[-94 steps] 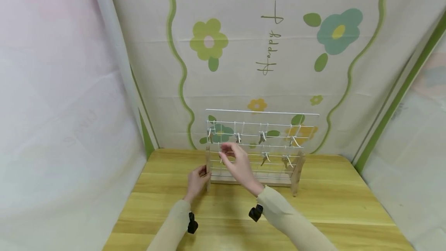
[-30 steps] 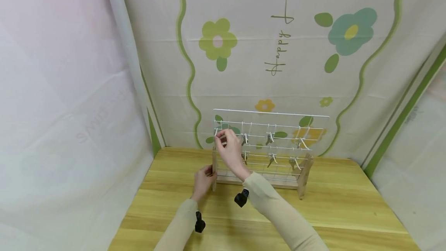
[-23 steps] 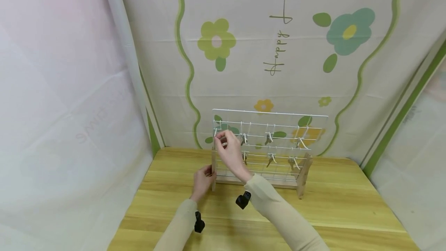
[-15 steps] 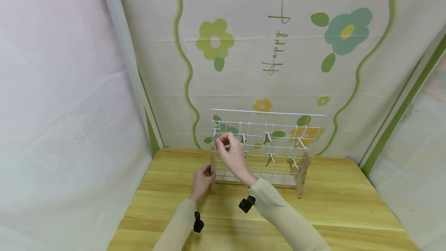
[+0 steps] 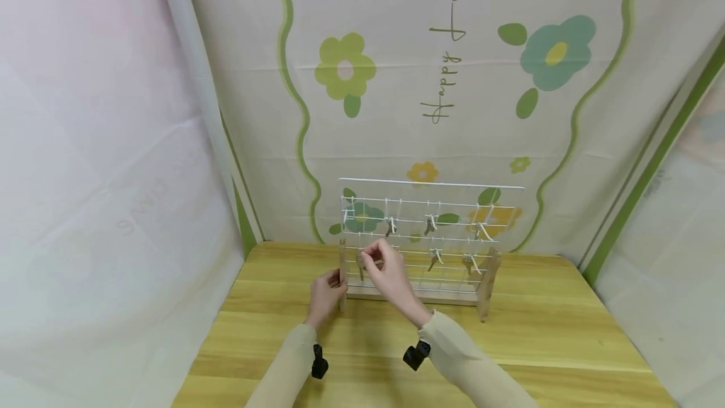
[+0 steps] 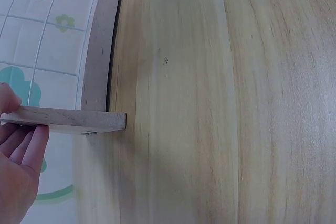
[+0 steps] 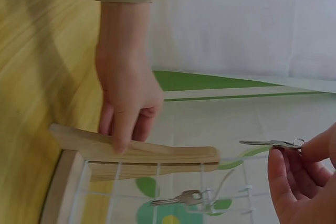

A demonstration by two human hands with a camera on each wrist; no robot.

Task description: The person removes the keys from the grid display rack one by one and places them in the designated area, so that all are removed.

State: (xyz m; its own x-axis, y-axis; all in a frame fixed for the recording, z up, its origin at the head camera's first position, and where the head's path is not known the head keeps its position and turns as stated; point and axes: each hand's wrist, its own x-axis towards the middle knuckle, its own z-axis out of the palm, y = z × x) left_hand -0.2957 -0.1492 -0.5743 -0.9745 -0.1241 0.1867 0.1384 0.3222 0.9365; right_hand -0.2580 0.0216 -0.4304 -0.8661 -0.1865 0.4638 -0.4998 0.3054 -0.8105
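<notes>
**Between the right hand's (image 5: 391,272) thumb and fingertips, a silver key (image 7: 265,142) now clear of the rack**

Above and to the left of that hand, the leftmost upper hook (image 5: 347,216) shows bare; about three seconds ago a key hung there. Half a second ago the fingers were just below the hook, and since then they have come down and to the right. For the work, I judge this to mean that one more key is off the white wire grid (image 5: 430,183) and loose in the fingers, apart from any hook.

The right hand's grip is narrow: thumb against fingertip on the key's head, blade sticking out. Just beyond those fingertips, a hanging key (image 7: 181,198) stays on a lower hook, and more hang farther right.

Lower and to the left, the left hand (image 5: 325,298) pinches the wooden post (image 7: 184,153), thumb on one face, fingers on the other, probably steadying the rack.
</notes>
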